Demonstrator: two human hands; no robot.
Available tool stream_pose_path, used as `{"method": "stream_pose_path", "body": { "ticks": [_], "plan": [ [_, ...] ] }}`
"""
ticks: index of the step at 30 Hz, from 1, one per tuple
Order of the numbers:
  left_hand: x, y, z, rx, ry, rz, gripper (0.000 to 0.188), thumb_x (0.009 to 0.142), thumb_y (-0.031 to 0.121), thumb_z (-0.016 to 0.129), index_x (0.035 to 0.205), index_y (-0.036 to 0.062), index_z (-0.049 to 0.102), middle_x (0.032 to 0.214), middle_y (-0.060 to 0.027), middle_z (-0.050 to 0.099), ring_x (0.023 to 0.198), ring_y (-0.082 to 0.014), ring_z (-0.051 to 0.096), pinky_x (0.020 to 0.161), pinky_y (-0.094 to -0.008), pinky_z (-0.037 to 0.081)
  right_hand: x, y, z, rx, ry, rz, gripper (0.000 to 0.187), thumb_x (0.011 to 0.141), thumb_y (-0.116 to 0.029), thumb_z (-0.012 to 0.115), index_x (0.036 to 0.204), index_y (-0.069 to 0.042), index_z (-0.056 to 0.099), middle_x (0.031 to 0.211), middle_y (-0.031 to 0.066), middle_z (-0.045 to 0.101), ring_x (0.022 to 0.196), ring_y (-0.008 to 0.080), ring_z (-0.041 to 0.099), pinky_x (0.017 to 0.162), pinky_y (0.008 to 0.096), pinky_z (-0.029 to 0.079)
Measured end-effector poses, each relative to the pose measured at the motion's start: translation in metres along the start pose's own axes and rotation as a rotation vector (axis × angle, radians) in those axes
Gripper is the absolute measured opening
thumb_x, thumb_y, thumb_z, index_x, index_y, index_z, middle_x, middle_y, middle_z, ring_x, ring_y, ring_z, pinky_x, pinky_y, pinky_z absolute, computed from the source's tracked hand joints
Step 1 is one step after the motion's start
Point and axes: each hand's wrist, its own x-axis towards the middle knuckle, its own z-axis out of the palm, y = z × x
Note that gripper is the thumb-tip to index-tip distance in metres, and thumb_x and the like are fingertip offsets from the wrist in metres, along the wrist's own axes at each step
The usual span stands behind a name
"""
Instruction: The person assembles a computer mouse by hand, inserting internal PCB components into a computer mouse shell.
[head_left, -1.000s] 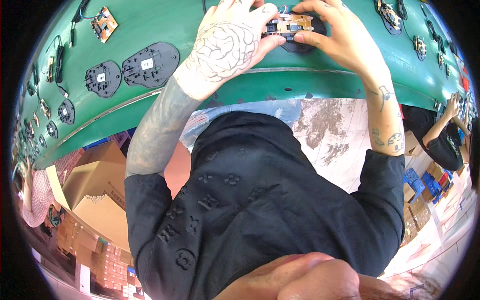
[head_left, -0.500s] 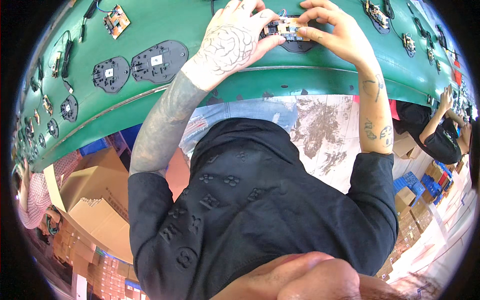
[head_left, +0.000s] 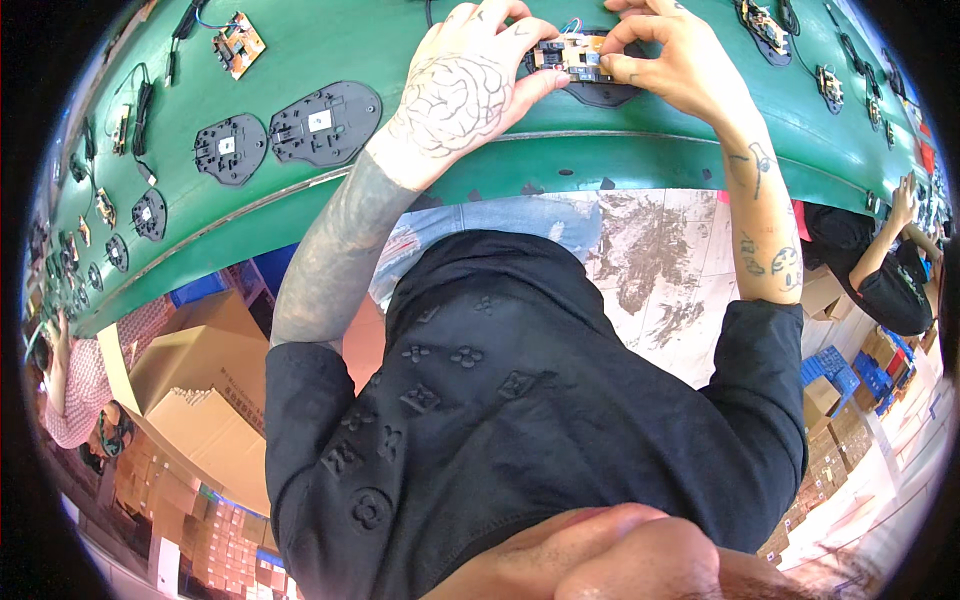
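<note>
A small orange-brown circuit board [head_left: 574, 58] with dark components and thin coloured wires lies over a black plastic base [head_left: 604, 94] near the table's edge. Thumb and fingers of my left hand [head_left: 462, 88] close on the board's left end. At its right end, my right hand [head_left: 672, 58] brings thumb and index finger together on the board's edge, the other fingers curled above. The board covers much of the base, so how far it is seated cannot be made out.
Two black bases [head_left: 325, 122] lie left on the green work surface [head_left: 420, 165], below another circuit board [head_left: 238, 45]. More boards, bases and cables line both sides. Co-workers sit at far left and right [head_left: 890, 250]. An open cardboard box [head_left: 200, 380] stands left below the table.
The right thumb and index finger have drawn closer together at the board's right end. My left hand keeps its hold. The whole view has shifted slightly.
</note>
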Motion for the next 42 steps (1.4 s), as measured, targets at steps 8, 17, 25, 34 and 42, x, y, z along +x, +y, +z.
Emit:
{"method": "stream_pose_path", "body": {
  "ticks": [8,17,25,34,42],
  "plan": [
    [-0.014,-0.014,0.005,-0.015,0.101,0.005,0.024,0.085,0.029,0.074,0.098,0.0091,0.069,0.103,-0.0033,0.062,0.098,-0.0230,0.061,0.087,-0.0392,0.047,-0.014,0.004,0.002,0.085,0.077,0.054,0.015,0.078,-0.011,0.078,0.090,-0.002,0.075,0.124,0.0180,0.065,0.112,0.0326,0.065,0.096,0.0368,0.051],
    [-0.019,-0.023,0.006,0.143,0.056,0.081,0.012,0.088,0.017,0.070,0.098,0.0126,0.066,0.099,-0.0021,0.062,0.096,-0.0224,0.060,0.096,-0.0397,0.040,-0.021,0.034,0.027,0.127,0.186,-0.060,0.022,0.087,-0.017,0.077,0.107,-0.007,0.075,0.136,0.0090,0.062,0.123,0.0243,0.060,0.102,0.0354,0.048],
    [-0.012,-0.023,0.015,0.286,0.071,0.201,0.013,0.089,0.021,0.067,0.098,0.0138,0.061,0.092,-0.0011,0.059,0.092,-0.0210,0.058,0.096,-0.0413,0.038,-0.023,0.018,0.019,0.260,0.202,0.020,0.013,0.081,-0.007,0.078,0.089,0.001,0.072,0.127,0.0179,0.065,0.112,0.0305,0.065,0.095,0.0366,0.050],
    [0.015,-0.011,-0.004,0.132,-0.074,0.235,0.010,0.085,0.010,0.064,0.095,0.0095,0.060,0.085,-0.0077,0.055,0.086,-0.0268,0.055,0.089,-0.0421,0.039,-0.029,-0.005,-0.002,0.174,0.204,0.042,0.016,0.083,-0.012,0.077,0.092,0.000,0.072,0.127,0.0190,0.064,0.111,0.0341,0.065,0.094,0.0376,0.051],
    [-0.012,-0.022,-0.003,0.125,0.149,0.063,0.021,0.083,0.031,0.075,0.096,0.0167,0.068,0.101,-0.0022,0.061,0.100,-0.0229,0.060,0.095,-0.0430,0.039,-0.023,-0.008,0.047,-0.224,0.329,-0.345,0.027,0.080,-0.015,0.078,0.107,-0.016,0.076,0.123,0.0112,0.066,0.109,0.0306,0.064,0.095,0.0402,0.052]
  ]
}}
